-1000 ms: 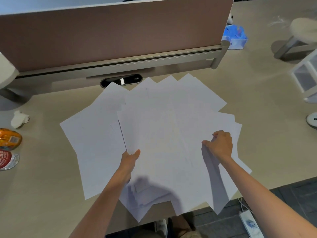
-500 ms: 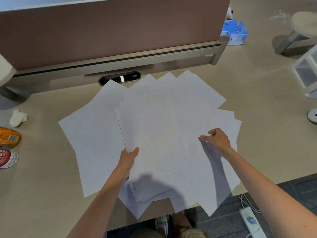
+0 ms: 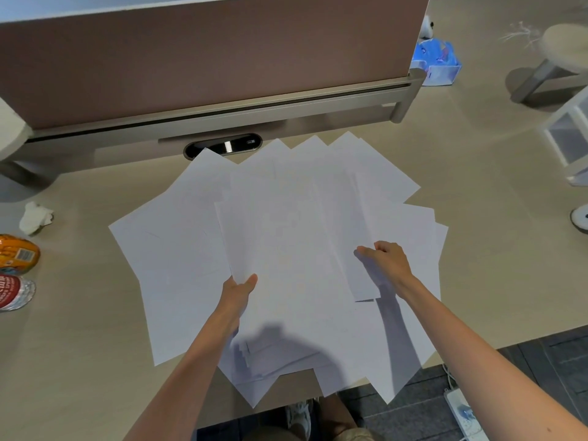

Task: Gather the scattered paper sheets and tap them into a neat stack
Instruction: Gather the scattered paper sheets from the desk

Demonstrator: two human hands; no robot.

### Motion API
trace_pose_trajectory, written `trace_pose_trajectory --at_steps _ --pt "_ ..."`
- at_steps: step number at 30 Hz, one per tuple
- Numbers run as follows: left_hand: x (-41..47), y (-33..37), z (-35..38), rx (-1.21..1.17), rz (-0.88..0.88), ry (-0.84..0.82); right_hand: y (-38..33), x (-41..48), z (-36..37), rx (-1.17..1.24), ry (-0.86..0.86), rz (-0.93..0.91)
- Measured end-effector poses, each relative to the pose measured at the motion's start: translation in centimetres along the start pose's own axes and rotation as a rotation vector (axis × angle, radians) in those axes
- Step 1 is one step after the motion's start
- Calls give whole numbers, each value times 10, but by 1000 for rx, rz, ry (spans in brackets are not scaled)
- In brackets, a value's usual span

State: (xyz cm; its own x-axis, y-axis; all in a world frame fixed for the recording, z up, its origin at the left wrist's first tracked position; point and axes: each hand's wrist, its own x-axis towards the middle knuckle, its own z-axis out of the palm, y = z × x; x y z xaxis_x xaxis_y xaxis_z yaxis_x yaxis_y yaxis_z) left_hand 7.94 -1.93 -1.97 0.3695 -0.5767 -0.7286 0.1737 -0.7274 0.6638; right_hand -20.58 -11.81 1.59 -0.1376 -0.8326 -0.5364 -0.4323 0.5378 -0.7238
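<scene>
Across the desk (image 3: pixel 79 361) the paper sheets (image 3: pixel 286 237) lie fanned in a loose, overlapping heap, with some corners hanging over the near edge. The person's left hand (image 3: pixel 237 296) grips the top bundle's lower left side, thumb on top. Their right hand (image 3: pixel 386 261), fingers curled, pinches a sheet's edge. Behind stand a brown partition (image 3: pixel 206 58) and a cable port (image 3: pixel 222 146), which one paper corner overlaps. Off left lie a crumpled tissue (image 3: pixel 35 217), an orange packet (image 3: pixel 17 254) and a bottle (image 3: pixel 14 292).

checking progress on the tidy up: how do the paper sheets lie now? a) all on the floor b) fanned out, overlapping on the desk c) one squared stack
b: the paper sheets lie in an overlapping fan on the desk, corners pointing different ways, left hand and right hand each holding some.
</scene>
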Motion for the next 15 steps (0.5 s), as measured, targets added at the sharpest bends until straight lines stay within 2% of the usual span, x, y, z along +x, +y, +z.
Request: trace_pose_trajectory --at_steps 4,9,15 --pt "-2 0 1 -11 12 2 -6 3 6 80 -24 27" --pt "-6 0 2 -35 46 37 0 2 6 -79 -66 -41" --pt "-6 7 -1 -90 73 46 7 -7 -13 -78 -119 37"
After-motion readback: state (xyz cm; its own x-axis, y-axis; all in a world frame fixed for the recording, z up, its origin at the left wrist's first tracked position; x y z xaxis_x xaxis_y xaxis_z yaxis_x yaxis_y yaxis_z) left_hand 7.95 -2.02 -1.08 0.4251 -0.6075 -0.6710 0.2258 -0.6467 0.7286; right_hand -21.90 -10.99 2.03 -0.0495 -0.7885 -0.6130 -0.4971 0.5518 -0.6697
